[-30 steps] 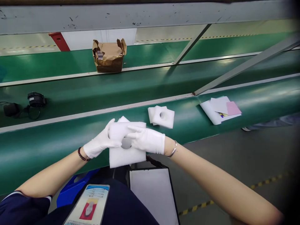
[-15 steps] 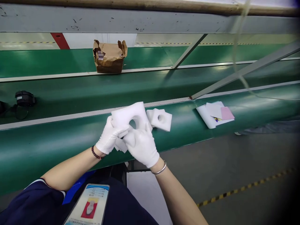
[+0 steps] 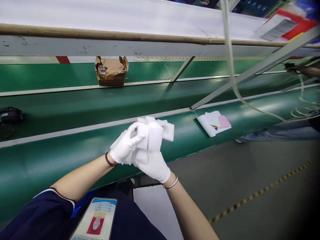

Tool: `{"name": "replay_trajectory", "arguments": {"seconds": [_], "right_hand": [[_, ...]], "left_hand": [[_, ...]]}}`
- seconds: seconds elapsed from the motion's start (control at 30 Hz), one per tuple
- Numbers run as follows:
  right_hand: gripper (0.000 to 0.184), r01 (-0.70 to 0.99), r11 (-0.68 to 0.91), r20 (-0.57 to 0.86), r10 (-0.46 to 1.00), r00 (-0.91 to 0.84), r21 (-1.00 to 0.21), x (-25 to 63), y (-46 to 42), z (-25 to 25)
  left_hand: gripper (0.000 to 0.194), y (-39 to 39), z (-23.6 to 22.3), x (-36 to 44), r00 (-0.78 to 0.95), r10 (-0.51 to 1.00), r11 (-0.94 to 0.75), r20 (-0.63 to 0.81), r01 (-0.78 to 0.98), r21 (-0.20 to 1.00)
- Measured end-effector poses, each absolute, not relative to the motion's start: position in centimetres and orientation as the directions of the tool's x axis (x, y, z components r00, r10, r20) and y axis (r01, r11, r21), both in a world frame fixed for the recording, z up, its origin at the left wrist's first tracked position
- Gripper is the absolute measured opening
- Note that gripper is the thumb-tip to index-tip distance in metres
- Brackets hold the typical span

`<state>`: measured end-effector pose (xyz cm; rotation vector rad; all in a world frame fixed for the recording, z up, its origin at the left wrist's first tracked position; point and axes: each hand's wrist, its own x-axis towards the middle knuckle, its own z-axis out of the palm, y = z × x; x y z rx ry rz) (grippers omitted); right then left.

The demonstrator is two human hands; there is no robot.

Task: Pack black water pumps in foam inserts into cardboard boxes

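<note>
- Foam blocks (image 3: 151, 134), white and bunched together, sit pressed between the two gloved hands, over the near green conveyor belt (image 3: 50, 166); their tops rise above the fingers.
- Left hand (image 3: 124, 145), in a white glove, closes on the left side of the foam blocks, its fingers reaching across toward the top.
- Right hand (image 3: 153, 165), also gloved, cups the foam blocks from the near side and underneath; most of its fingers are hidden behind the foam.
- Grip: both hands press inward with the foam between them, neither spread nor apart.
- Foam sheet (image 3: 116, 144), a thin white edge, sticks out at the far left of the left hand.
- Foam pad (image 3: 169, 131) lies on the belt just to the far right of the held foam, partly hidden by it.
- Paper stack (image 3: 208, 124), with a pink card (image 3: 224, 121) on top, lies further right on the same belt.
- Brown paper-wrapped box (image 3: 111, 73) stands on the far green belt, well apart from the hands.
- Tablet (image 3: 96, 216), showing a picture of a shoe on red, rests against the person's navy lap, near the bottom of the scene.
</note>
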<state>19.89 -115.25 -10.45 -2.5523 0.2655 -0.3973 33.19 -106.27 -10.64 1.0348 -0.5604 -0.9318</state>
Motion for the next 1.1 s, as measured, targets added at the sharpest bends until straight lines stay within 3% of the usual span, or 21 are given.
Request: {"name": "replay_trajectory", "arguments": {"seconds": [0.1,0.2,0.3,0.47,0.67,0.87,0.97,1.1], "right_hand": [[0.081,-0.049,-0.843,0.258,-0.219,0.941,-0.536,20.0,-115.4,-10.5],[0.079,-0.004,-0.874,0.259,-0.149,0.954,-0.486,20.1,-115.7,-10.4],[0.063,0.008,-0.885,0.260,-0.128,0.957,-0.466,20.5,-115.5,-10.4],[0.019,-0.006,-0.878,0.249,-0.142,0.958,-0.478,21.6,-114.7,-9.6],[0.018,-0.088,-0.944,0.272,-0.180,0.945,-0.318,22.0,-114.1,-9.4],[0.017,-0.025,-0.991,0.148,-0.045,0.988,-0.132,21.2,-113.5,-11.8],[0.020,-0.057,-0.992,0.105,-0.069,0.992,-0.115,20.8,-113.9,-11.7],[0.014,-0.103,-0.981,0.059,-0.114,0.992,-0.165,21.2,-114.4,-10.8]], "left_hand": [[0.047,-106.2,-10.9,32.8,0.580,-0.813,0.229,-0.049,0.396,0.889],[0.051,-105.4,-11.1,32.4,0.603,-0.791,0.250,-0.103,0.472,0.845],[0.061,-104.5,-11.2,32.1,0.606,-0.783,0.267,-0.141,0.533,0.803],[0.061,-103.1,-11.7,32.4,0.662,-0.730,0.278,-0.169,0.514,0.811],[0.093,-101.9,-10.8,33.5,0.490,-0.867,0.202,-0.089,0.509,0.837],[0.053,-103.1,-10.8,32.6,0.729,-0.630,0.268,-0.268,0.528,0.806],[0.051,-102.9,-11.6,32.4,0.717,-0.640,0.261,-0.276,0.541,0.799],[0.070,-101.6,-13.6,33.2,0.627,-0.721,0.134,-0.294,0.543,0.829]]}}
